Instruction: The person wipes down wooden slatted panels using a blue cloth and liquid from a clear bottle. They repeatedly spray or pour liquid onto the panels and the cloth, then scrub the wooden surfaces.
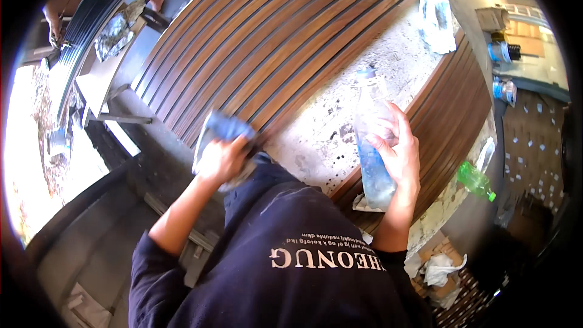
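Note:
My left hand is closed on a bunched blue-grey cloth, slightly blurred, at the near left end of a set of brown wooden slats with dark gaps between them. On the right, my right hand curls its thumb and fingers round a clear plastic bottle. Some of those fingers show through the plastic. Bluish liquid sits in the bottle's lower part, and its cap is on the end away from me. Next to its base lies a small white piece.
A speckled white tabletop shows between the slats and another brown slatted strip. Beyond lies a crumpled white plastic bag. A green bottle is at the right edge. At upper left, another person's hand is by dark slats.

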Action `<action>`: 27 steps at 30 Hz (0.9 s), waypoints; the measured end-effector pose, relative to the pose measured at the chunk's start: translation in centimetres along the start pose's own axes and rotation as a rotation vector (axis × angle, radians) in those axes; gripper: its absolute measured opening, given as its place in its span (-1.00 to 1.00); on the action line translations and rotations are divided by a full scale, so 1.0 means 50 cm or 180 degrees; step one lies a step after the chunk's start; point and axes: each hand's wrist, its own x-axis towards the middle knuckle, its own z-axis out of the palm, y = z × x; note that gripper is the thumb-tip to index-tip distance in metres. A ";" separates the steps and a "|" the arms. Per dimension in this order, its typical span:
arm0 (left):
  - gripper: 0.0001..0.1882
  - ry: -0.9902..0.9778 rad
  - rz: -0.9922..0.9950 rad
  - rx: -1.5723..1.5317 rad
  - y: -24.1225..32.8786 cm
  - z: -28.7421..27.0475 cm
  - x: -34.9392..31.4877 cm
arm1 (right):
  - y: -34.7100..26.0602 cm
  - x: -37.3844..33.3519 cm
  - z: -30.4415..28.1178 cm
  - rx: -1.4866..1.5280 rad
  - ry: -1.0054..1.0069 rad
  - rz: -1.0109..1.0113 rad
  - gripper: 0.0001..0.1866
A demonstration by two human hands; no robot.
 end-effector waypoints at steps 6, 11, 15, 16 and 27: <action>-0.84 -0.0369 -0.2091 0.0584 -0.131 -0.004 -0.385 | 0.014 0.002 0.037 0.0099 -0.0211 -0.0200 -0.20; -0.87 0.1917 -0.2416 0.0062 -0.124 -0.092 -0.349 | 0.004 0.002 0.061 0.0117 -0.0617 -0.0255 -0.18; -0.72 0.1803 -0.1647 0.0207 -0.039 -0.069 -0.241 | -0.005 0.001 0.056 -0.0108 -0.0628 -0.0448 -0.18; -0.70 0.1570 -0.1462 0.0065 -0.018 -0.053 -0.219 | -0.011 0.000 0.054 -0.0071 -0.0643 -0.0337 -0.18; -0.52 0.1806 -0.0190 -0.0387 0.081 0.055 0.060 | 0.001 -0.022 0.041 -0.0003 -0.0402 -0.0305 -0.21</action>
